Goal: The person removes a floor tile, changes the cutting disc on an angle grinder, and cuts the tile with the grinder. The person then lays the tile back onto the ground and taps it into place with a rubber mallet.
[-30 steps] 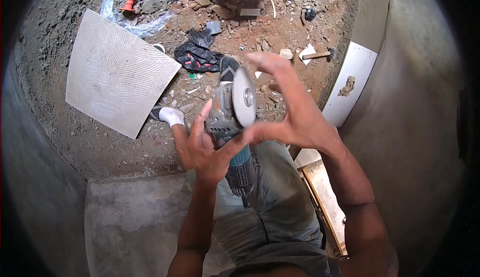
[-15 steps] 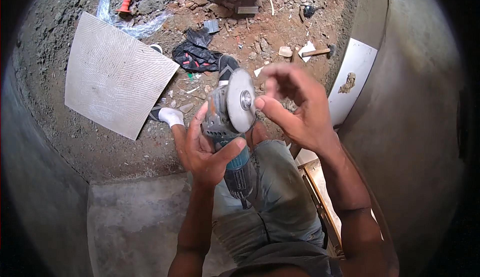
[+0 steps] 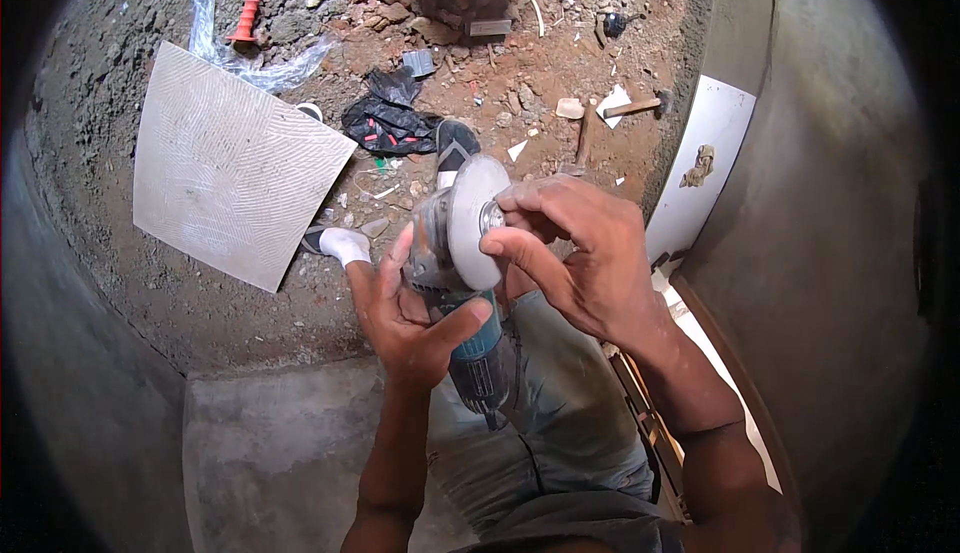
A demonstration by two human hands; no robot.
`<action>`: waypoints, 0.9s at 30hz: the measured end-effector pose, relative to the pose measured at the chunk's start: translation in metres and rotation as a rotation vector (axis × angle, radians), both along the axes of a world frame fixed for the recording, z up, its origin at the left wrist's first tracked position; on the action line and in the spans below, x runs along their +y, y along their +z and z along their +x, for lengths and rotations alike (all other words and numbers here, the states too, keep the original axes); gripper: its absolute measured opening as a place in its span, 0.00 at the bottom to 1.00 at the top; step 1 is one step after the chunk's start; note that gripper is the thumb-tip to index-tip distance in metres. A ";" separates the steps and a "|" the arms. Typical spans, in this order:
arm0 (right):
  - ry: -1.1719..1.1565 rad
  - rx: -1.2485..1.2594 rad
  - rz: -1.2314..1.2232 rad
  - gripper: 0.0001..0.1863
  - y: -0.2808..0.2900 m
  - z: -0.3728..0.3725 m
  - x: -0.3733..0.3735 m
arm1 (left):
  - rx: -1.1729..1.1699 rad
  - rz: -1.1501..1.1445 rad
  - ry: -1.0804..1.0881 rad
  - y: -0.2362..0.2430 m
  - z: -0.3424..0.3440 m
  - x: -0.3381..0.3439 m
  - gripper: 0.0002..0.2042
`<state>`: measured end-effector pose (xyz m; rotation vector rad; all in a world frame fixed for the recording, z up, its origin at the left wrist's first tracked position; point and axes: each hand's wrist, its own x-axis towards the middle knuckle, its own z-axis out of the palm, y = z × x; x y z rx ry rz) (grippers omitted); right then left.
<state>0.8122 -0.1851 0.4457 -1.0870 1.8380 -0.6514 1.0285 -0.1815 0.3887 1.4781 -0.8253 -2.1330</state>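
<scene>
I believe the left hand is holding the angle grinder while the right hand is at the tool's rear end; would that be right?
Not quite: in the head view, the right hand is at the metal nut in the middle of the disc, not the rear end, while the left hand is holding the angle grinder.

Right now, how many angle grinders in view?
1: the angle grinder in the left hand, right hand fingers at its disc hub. Others could be hidden.
</scene>
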 end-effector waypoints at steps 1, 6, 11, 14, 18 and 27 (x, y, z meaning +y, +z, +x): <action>-0.025 -0.007 -0.025 0.14 -0.002 0.000 0.000 | -0.001 -0.019 0.010 0.000 -0.001 -0.001 0.50; 0.027 -0.074 -0.086 0.16 -0.007 -0.006 0.002 | 0.020 0.095 0.071 0.008 -0.007 -0.010 0.51; 0.164 0.016 -0.194 0.20 -0.005 -0.011 0.001 | 0.054 0.192 0.062 0.021 -0.014 -0.018 0.52; 0.141 0.042 -0.124 0.18 0.001 -0.007 -0.001 | 0.044 0.233 0.099 0.026 -0.014 -0.016 0.52; 0.124 0.122 -0.001 0.18 0.013 0.004 -0.002 | 0.000 0.202 0.068 0.027 -0.012 -0.009 0.53; 0.198 0.101 -0.245 0.22 -0.002 -0.016 0.000 | -0.002 0.235 0.094 0.021 -0.011 -0.009 0.54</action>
